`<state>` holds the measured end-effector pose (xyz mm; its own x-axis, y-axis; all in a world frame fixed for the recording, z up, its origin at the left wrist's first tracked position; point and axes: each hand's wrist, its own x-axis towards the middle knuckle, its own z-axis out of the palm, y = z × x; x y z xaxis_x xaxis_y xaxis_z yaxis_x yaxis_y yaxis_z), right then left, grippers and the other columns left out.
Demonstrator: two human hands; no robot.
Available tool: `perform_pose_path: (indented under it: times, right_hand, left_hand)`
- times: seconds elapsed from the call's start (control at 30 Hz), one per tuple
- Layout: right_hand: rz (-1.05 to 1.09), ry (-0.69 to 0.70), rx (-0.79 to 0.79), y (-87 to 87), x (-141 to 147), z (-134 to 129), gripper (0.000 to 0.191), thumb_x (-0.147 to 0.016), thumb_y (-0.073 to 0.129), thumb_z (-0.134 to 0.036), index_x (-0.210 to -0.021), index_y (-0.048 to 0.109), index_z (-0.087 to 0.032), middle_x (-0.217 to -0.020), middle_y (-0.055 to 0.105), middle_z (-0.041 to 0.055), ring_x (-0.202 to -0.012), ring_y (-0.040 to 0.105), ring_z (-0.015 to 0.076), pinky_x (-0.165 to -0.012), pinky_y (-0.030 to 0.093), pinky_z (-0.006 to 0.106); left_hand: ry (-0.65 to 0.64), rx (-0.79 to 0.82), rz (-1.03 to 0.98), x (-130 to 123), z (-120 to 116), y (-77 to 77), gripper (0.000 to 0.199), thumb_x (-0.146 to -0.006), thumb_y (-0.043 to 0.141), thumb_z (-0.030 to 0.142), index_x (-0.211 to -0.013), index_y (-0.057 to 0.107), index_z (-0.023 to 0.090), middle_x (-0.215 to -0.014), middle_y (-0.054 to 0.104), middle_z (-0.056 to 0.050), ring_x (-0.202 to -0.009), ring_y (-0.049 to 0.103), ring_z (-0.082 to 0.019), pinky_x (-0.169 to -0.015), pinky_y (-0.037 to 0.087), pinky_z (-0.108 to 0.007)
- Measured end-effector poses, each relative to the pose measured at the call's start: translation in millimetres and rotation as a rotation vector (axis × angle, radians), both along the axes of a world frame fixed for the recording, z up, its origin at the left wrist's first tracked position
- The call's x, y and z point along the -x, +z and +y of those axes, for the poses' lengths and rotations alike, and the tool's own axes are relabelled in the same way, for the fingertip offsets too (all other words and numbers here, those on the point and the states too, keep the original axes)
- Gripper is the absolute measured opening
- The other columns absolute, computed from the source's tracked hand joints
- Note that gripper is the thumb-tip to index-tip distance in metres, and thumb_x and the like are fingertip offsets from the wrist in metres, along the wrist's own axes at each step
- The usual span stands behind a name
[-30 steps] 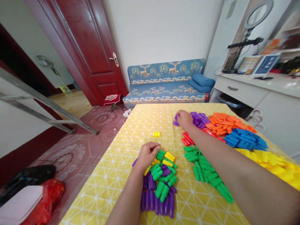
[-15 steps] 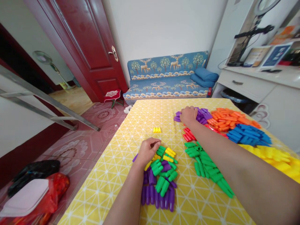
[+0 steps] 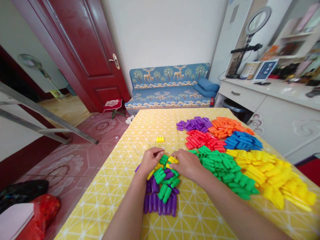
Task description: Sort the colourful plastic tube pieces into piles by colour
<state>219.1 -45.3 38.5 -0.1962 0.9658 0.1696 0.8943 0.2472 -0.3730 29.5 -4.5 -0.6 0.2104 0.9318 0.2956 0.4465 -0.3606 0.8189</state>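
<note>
Right hand (image 3: 187, 164) has moved from the purple pile (image 3: 197, 124) to yellow pieces (image 3: 172, 160) at its fingers (image 3: 176, 155), whether gripped I cannot tell

Six piles (image 3: 203, 140), six colours
One purple pile (image 3: 196, 124), one orange pile (image 3: 226, 127), one red pile (image 3: 205, 142), one blue pile (image 3: 242, 141), one green pile (image 3: 217, 163), one yellow pile (image 3: 275, 173); one mixed-colour cluster (image 3: 160, 175), one yellow clump (image 3: 160, 139); one left hand (image 3: 150, 161), one right hand (image 3: 186, 163).
</note>
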Motion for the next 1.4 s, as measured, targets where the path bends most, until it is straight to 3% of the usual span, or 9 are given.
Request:
perform_pose_path:
  times: [0.13,0.33,0.5,0.73,0.87,1.0,1.1,1.23,1.4]
  right_hand:
    - [0.122,-0.011,-0.006,-19.7,2.9,-21.7,0.039,-0.072,0.074,-0.031,-0.11,0.067,-0.033,-0.094,0.064,0.0023,-0.083,0.064,0.0194,-0.064,0.042,0.026]
    - [0.178,-0.072,-0.062,-34.6,9.7,-19.9,0.03,-0.088,0.054,-0.026,-0.115,0.065,-0.03,-0.105,0.064,0.0044,-0.089,0.065,0.0199,-0.069,0.046,0.028]
    - [0.246,-0.077,-0.098,-39.0,11.4,-16.9,0.041,-0.085,0.058,-0.026,-0.126,0.058,-0.025,-0.113,0.065,0.0068,-0.099,0.064,0.0223,-0.078,0.048,0.03]
    - [0.552,-0.106,-0.197,-49.2,7.6,-11.7,0.029,-0.089,0.049,-0.026,-0.114,0.063,-0.02,-0.109,0.069,0.0079,-0.099,0.065,0.0216,-0.087,0.05,0.036]
    - [0.693,-0.076,-0.25,-47.4,10.0,-16.7,0.027,-0.087,0.051,-0.024,-0.111,0.063,-0.022,-0.104,0.07,0.0069,-0.094,0.066,0.0208,-0.08,0.053,0.034]
    - [0.732,-0.025,-0.251,-29.7,9.0,-27.1,0.025,-0.085,0.054,-0.022,-0.108,0.064,-0.023,-0.102,0.07,0.005,-0.09,0.066,0.0189,-0.071,0.053,0.029]
    - [0.678,-0.109,-0.316,-8.7,-17.0,-30.6,0.021,-0.086,0.056,-0.028,-0.104,0.066,-0.023,-0.096,0.072,0.0034,-0.085,0.066,0.0187,-0.069,0.051,0.029]
    - [0.514,-0.346,-0.552,9.4,-97.0,-31.6,0.027,-0.086,0.057,-0.041,-0.101,0.069,-0.023,-0.094,0.072,0.0039,-0.086,0.065,0.0205,-0.083,0.049,0.036]
    - [0.088,-0.611,-0.7,-3.4,-201.7,-46.6,0.038,-0.089,0.047,-0.05,-0.092,0.073,-0.024,-0.088,0.072,0.0087,-0.084,0.064,0.0268,-0.08,0.046,0.042]
  left_hand:
    - [-0.01,0.005,-0.006,-0.7,-1.1,0.2,0.022,-0.084,0.061,0.031,-0.095,0.075,0.018,-0.094,0.075,-0.008,-0.086,0.068,-0.02,-0.078,0.053,-0.031]
    - [-0.003,0.005,-0.015,-0.8,0.1,-0.8,0.023,-0.083,0.061,0.032,-0.094,0.075,0.018,-0.093,0.075,-0.008,-0.084,0.068,-0.02,-0.077,0.053,-0.031]
    - [-0.016,0.01,-0.011,-0.1,0.6,-1.4,0.023,-0.083,0.061,0.032,-0.095,0.075,0.018,-0.095,0.075,-0.008,-0.086,0.068,-0.02,-0.078,0.053,-0.031]
    - [-0.039,0.044,-0.033,-0.3,0.8,-3.1,0.024,-0.084,0.061,0.032,-0.097,0.075,0.017,-0.1,0.075,-0.009,-0.092,0.069,-0.022,-0.085,0.054,-0.034]
    - [-0.029,0.05,-0.027,0.3,1.3,-3.9,0.024,-0.083,0.062,0.032,-0.097,0.075,0.017,-0.1,0.075,-0.009,-0.092,0.07,-0.022,-0.084,0.055,-0.034]
    - [-0.02,0.051,-0.022,0.6,0.8,-2.7,0.024,-0.082,0.063,0.033,-0.096,0.075,0.019,-0.101,0.075,-0.008,-0.093,0.07,-0.023,-0.084,0.055,-0.034]
    - [-0.015,0.058,-0.014,0.9,0.9,-2.4,0.024,-0.082,0.063,0.034,-0.096,0.076,0.019,-0.1,0.075,-0.008,-0.092,0.07,-0.023,-0.083,0.055,-0.034]
    - [-0.001,0.054,-0.022,1.0,1.6,-4.1,0.025,-0.082,0.063,0.035,-0.096,0.075,0.018,-0.1,0.075,-0.008,-0.092,0.07,-0.023,-0.085,0.055,-0.035]
    - [-0.009,0.062,-0.03,0.9,1.9,-5.5,0.026,-0.082,0.063,0.035,-0.097,0.075,0.017,-0.101,0.075,-0.009,-0.094,0.07,-0.023,-0.086,0.055,-0.036]
